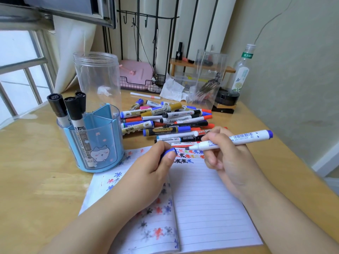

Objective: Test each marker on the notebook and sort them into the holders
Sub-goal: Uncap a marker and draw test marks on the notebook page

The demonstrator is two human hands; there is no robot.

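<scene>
Wooden desk [36, 162] fills my view, and I take the open lined notebook [201, 198] as landmark. Up-left of it stands a blue plastic holder [95, 143] with three black-capped markers, a clear round jar [97, 77] behind. My left hand [152, 167], over the notebook's left page, pinches a blue cap [169, 152]. A pile of loose markers [168, 120] crowds its far edge. My right hand [225, 154] grips an uncapped white marker [229, 141], tip over the scribbles on the top lines.
</scene>
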